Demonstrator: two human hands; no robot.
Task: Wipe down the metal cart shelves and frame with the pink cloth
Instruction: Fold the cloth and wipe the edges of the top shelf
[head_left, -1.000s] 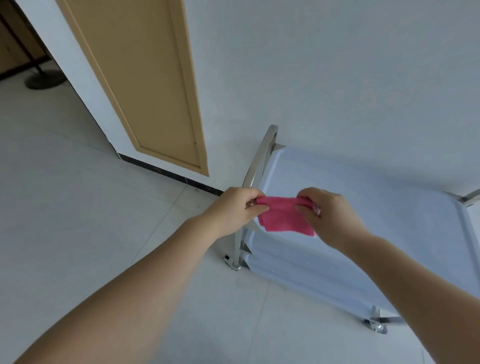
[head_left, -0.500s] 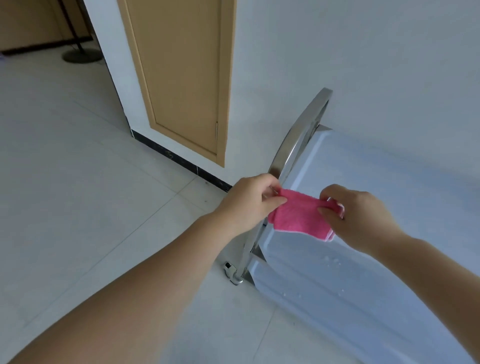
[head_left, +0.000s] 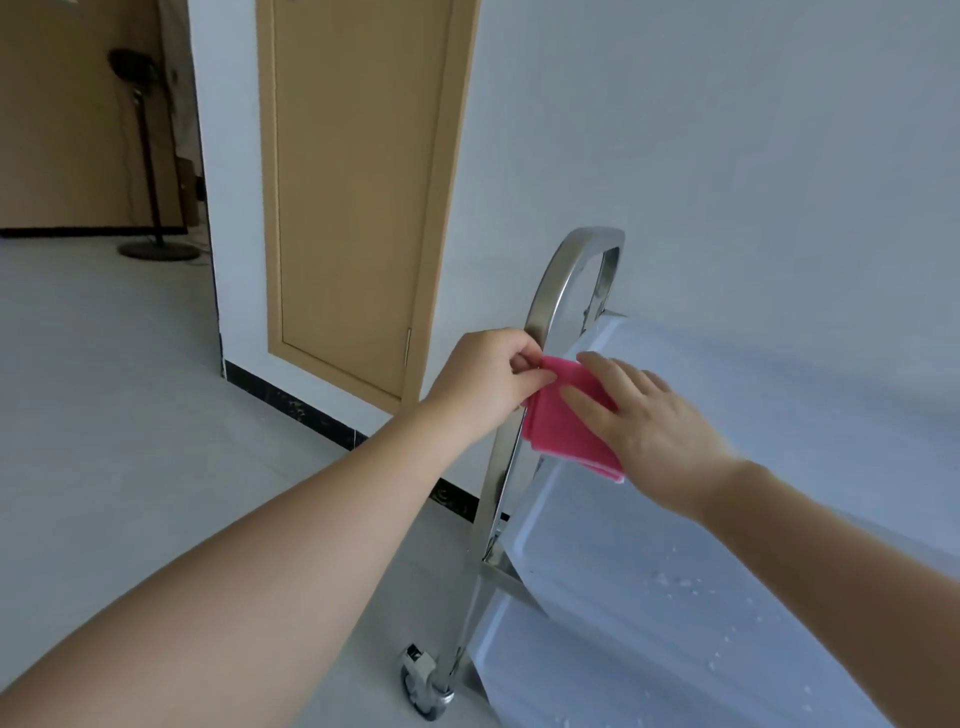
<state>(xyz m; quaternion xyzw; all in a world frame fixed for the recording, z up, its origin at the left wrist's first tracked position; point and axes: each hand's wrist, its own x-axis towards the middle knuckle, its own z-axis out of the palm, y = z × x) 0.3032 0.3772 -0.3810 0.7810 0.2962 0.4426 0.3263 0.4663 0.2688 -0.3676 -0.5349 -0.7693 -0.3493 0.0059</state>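
Note:
A metal cart stands against the white wall, its shiny curved frame bar (head_left: 550, 291) rising at the left end. The pale top shelf (head_left: 727, 405) carries a few water drops, and a lower shelf (head_left: 571, 670) shows beneath it. The folded pink cloth (head_left: 563, 426) hangs beside the frame bar at shelf height. My left hand (head_left: 483, 384) pinches the cloth's upper left corner. My right hand (head_left: 644, 415) lies flat over the cloth's right side with fingers straight.
A tan door panel (head_left: 353, 197) sits in the wall left of the cart, with a dark skirting strip (head_left: 291, 405) below. A fan stand (head_left: 156, 249) is in the far room. The cart's caster wheel (head_left: 423, 680) rests on the light tiled floor (head_left: 130, 415).
The view has tilted up and the cart looks closer. My right hand has let go of its pinch and now lies flat on the cloth. The left hand still pinches its corner.

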